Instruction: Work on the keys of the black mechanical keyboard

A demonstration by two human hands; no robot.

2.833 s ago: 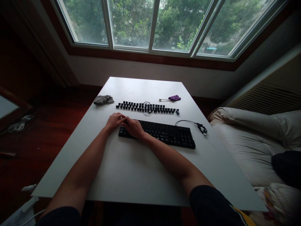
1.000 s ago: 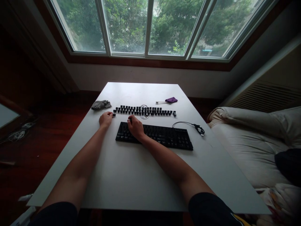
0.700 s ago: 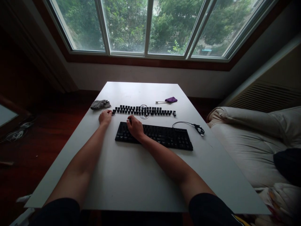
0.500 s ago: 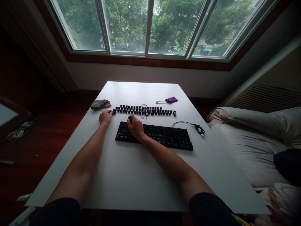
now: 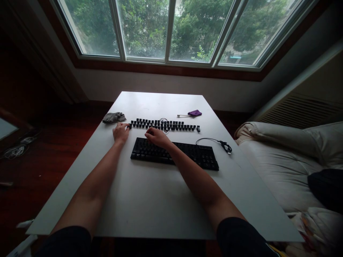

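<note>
My left hand (image 5: 121,132) is at the left end of a row of loose black keycaps (image 5: 171,126). Its thumb and forefinger close around the end keycap (image 5: 130,126). Above the back left part of a black keyboard (image 5: 184,154), my right hand (image 5: 157,137) hovers with its fingers pinched together. Whatever its fingertips hold, if anything, is too small to make out. My right hand and forearm hide part of the keyboard's keys. A thin ring-shaped wire (image 5: 163,120) lies partly under the keycaps.
A grey cloth (image 5: 114,117) lies at the table's left edge. Toward the back right are a purple cloth (image 5: 194,112) and a thin stick (image 5: 182,115). The keyboard's coiled cable (image 5: 225,146) rests near the right edge of the white table (image 5: 150,207). A pale sofa (image 5: 276,167) stands to the right.
My left hand's fingers have stretched forward onto the end keycap. My right hand has shifted slightly right and up, away from the keyboard's keys. The keyboard stays in place.
</note>
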